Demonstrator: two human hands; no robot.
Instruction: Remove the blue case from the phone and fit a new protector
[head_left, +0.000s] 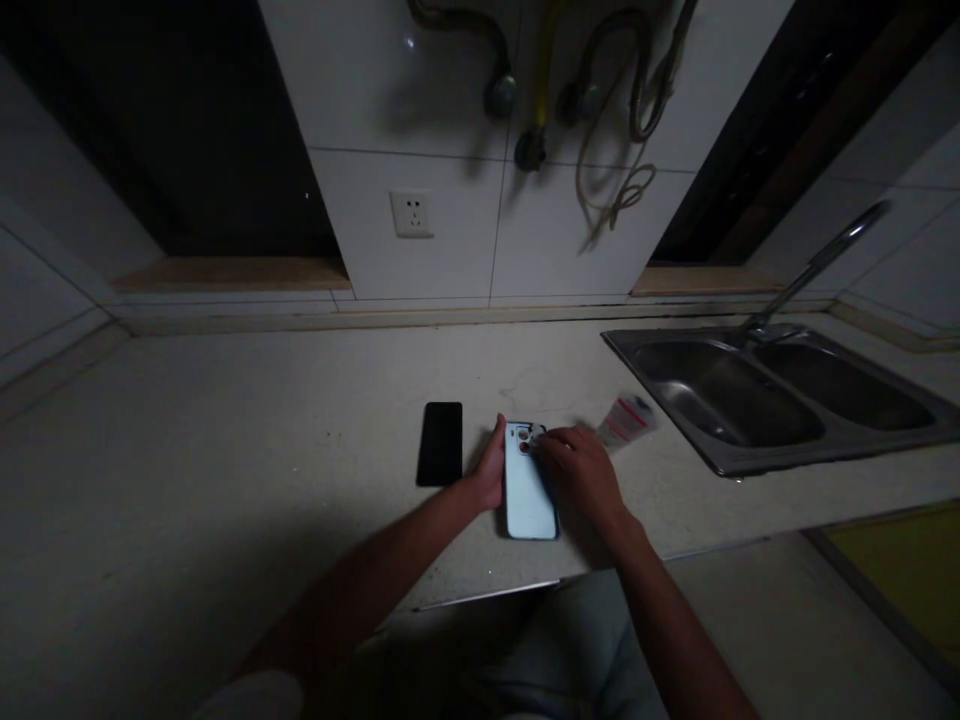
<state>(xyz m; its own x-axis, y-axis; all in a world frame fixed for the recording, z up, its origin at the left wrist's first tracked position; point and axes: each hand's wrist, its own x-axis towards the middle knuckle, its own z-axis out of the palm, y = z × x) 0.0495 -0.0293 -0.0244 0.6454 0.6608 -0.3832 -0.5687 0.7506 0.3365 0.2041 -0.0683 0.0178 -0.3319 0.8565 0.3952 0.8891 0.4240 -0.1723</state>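
Observation:
A smartphone [529,505] with a pale blue back and round camera lenses faces back side up, over the counter near its front edge. My left hand [490,468] grips its left edge, thumb up along the side. At the upper right corner, beside the lenses, my right hand [576,462] is closed in a pinch. A small whitish bit shows at its fingertips, too small and blurred to name. Left of my left hand, a black phone or dark flat panel [441,444] lies on the counter. Just beyond my right hand is a clear packet with red print [627,420].
A steel double sink [720,462] with a tall faucet [817,265] is set into the pale counter [225,430] at right. On the tiled wall are a power socket [412,214], a yellow pipe [541,90], hoses and a hanging cord [621,200]. The room is dim.

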